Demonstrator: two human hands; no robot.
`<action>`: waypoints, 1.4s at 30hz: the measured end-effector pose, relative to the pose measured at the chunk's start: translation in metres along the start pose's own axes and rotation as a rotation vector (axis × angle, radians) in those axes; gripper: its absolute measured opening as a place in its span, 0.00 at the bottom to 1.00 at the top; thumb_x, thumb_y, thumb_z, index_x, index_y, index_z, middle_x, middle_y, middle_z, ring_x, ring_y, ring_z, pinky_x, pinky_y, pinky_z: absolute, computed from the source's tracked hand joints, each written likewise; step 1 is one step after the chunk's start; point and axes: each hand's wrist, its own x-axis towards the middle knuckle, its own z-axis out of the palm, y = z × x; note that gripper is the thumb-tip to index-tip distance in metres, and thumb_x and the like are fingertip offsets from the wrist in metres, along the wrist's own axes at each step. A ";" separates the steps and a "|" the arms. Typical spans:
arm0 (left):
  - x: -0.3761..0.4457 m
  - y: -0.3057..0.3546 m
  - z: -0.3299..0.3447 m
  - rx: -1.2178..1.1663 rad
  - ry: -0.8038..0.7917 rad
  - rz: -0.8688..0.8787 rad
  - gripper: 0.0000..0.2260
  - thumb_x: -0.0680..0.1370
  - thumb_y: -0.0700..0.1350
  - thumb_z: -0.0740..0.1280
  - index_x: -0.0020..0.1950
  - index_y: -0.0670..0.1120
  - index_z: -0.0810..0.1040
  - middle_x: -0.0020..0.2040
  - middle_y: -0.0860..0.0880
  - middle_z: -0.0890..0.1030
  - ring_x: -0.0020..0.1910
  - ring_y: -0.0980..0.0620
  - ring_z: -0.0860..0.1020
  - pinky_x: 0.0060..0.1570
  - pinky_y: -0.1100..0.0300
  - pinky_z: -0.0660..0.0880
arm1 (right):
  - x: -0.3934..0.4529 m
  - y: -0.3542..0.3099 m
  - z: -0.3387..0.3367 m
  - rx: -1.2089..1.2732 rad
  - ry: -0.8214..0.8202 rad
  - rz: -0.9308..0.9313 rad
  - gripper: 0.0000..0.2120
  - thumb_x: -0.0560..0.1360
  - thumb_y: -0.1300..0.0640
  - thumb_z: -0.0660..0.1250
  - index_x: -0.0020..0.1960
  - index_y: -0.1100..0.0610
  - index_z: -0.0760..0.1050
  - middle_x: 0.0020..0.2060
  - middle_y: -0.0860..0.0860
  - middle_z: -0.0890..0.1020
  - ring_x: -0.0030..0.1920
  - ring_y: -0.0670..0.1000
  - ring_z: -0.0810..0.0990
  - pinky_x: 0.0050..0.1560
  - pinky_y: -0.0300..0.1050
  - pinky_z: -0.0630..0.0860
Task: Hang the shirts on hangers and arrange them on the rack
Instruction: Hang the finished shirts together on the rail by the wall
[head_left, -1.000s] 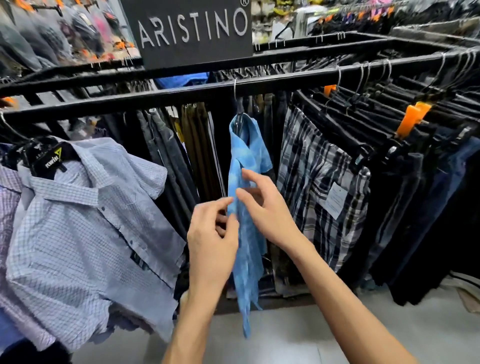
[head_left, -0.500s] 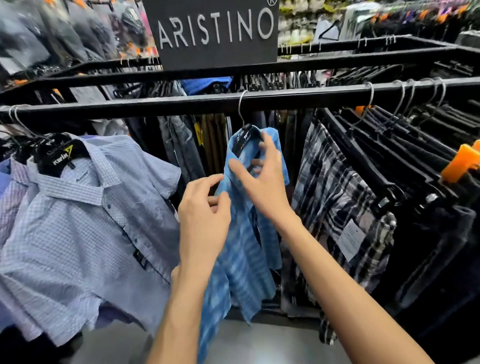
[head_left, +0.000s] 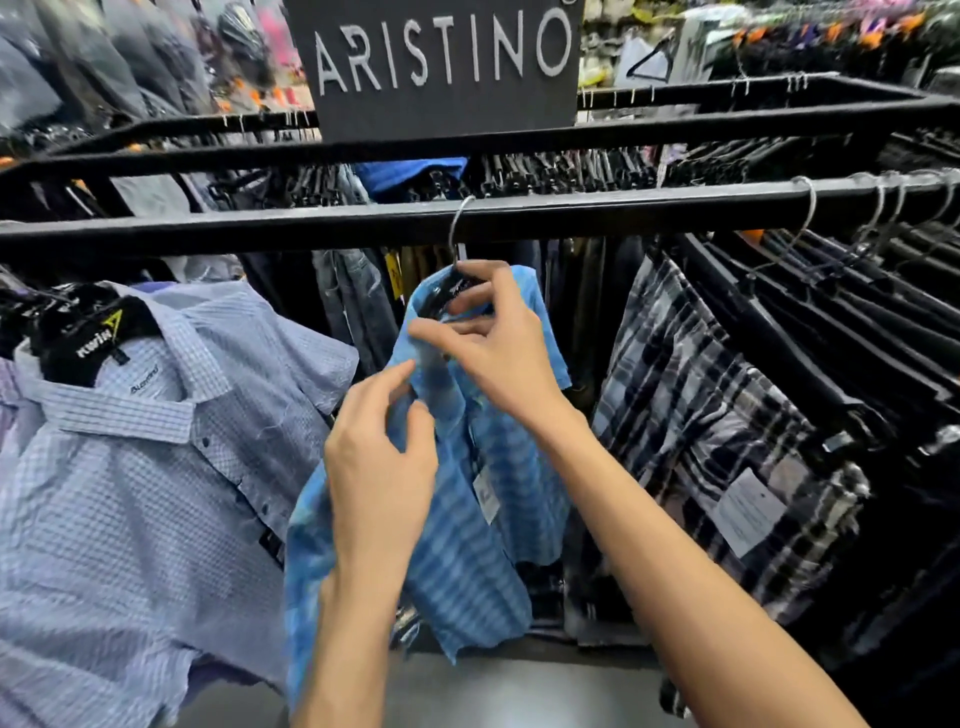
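A bright blue striped shirt (head_left: 467, 530) hangs on a black hanger whose metal hook (head_left: 457, 223) sits over the black rack bar (head_left: 597, 210). My right hand (head_left: 498, 348) pinches the shirt's collar at the hanger's neck. My left hand (head_left: 379, 467) holds the shirt's front placket just below the collar. A white tag shows on the shirt's front. The hanger's shoulders are mostly hidden under the cloth and my fingers.
A pale blue checked shirt (head_left: 145, 467) on a black hanger hangs at the left. At the right hang a black-and-white plaid shirt (head_left: 701, 415) and several dark trousers (head_left: 857, 338). A dark brand sign (head_left: 441, 62) stands above the rack. Grey floor (head_left: 519, 691) lies below.
Both hands climbed from the shirt's middle to its collar. The shirt, seen edge-on earlier, has turned and spread so its front faces me. The view moved closer to the rack.
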 end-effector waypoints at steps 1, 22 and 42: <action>0.005 -0.003 -0.003 0.002 0.005 -0.007 0.17 0.78 0.36 0.68 0.65 0.46 0.80 0.59 0.51 0.82 0.59 0.54 0.81 0.64 0.52 0.76 | 0.003 -0.001 0.002 -0.014 0.000 -0.005 0.28 0.68 0.54 0.82 0.62 0.51 0.70 0.46 0.51 0.81 0.42 0.49 0.85 0.46 0.41 0.82; -0.002 0.006 0.052 -0.126 -0.257 0.218 0.14 0.79 0.35 0.69 0.63 0.47 0.81 0.61 0.54 0.79 0.63 0.62 0.76 0.64 0.74 0.65 | 0.075 0.117 -0.090 -0.419 0.090 0.196 0.33 0.76 0.66 0.64 0.80 0.59 0.59 0.75 0.57 0.67 0.72 0.49 0.68 0.74 0.41 0.64; -0.017 0.012 0.148 -0.061 -0.452 -0.358 0.24 0.83 0.44 0.61 0.79 0.54 0.64 0.78 0.57 0.66 0.76 0.59 0.64 0.75 0.59 0.61 | 0.080 0.186 -0.109 -0.332 -0.085 0.461 0.05 0.75 0.55 0.73 0.42 0.51 0.78 0.34 0.47 0.79 0.35 0.46 0.77 0.39 0.42 0.74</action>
